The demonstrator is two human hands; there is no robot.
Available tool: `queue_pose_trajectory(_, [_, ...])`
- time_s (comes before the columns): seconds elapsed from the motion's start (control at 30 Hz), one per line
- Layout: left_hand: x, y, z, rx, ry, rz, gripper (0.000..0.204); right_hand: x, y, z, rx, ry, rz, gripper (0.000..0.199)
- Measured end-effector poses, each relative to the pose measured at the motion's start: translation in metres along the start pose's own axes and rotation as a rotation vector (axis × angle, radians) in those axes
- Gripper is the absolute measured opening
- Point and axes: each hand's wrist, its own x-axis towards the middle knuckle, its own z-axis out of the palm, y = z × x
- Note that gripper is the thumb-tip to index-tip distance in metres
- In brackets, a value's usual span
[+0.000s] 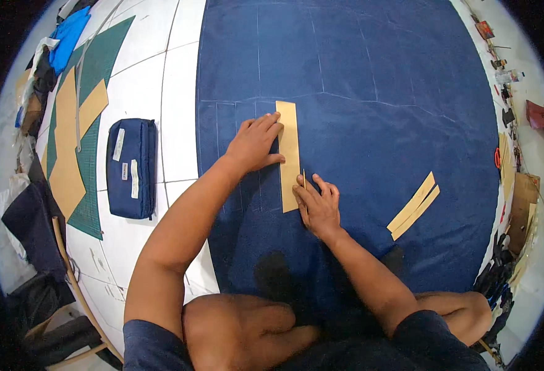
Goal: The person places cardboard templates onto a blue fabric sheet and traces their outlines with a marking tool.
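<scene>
A dark blue cloth (371, 142) lies spread on the floor, marked with thin pale lines. On it a tan cardboard strip (289, 157) lies lengthwise in front of me. My left hand (256, 142) rests along the strip's left edge, thumb and fingers spread apart, fingertips touching it. At the strip's lower right edge, my right hand (319, 204) pinches a thin pencil-like stick (304, 179), whose tip points away from me. The stick's exact kind is too small to tell. Two narrow tan strips (415, 207) lie on the cloth to the right.
To the left, a navy zipped pouch (131, 170) sits on white floor tiles (179, 80). Beyond it, tan cardboard patterns (68, 154) and a metal ruler (79, 99) lie on a green cutting mat (93, 185). Assorted small items and scraps line the right edge.
</scene>
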Motion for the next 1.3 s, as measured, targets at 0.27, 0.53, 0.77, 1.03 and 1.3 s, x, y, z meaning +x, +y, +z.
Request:
queue_pose_trajectory(0.27, [0.0022,-0.0027,0.0003,0.022,0.035,0.03,0.086,0.0053,-0.0014,-0.0071,0.052,0.012,0.015,0.03])
queue_pose_trajectory(0.53, [0.0031,-0.0014,-0.003,0.042,-0.031,0.032,0.098,0.0042,-0.0003,-0.0067,0.044,0.016,0.013,0.033])
queue_pose_trajectory(0.77, [-0.0011,-0.0007,-0.0031,0.048,-0.019,0.022,0.098,0.0037,-0.0022,-0.0044,0.025,0.011,0.001,0.034])
queue_pose_trajectory(1.03, [-0.0009,-0.0022,-0.0027,0.048,-0.032,0.019,0.098,0.0054,-0.0045,-0.0047,0.01,0.003,0.003,0.034])
queue_pose_trajectory(1.3, [0.0025,-0.0015,-0.0037,0.054,-0.026,0.045,0.098,0.0046,-0.0011,-0.0035,-0.001,0.039,-0.02,0.035])
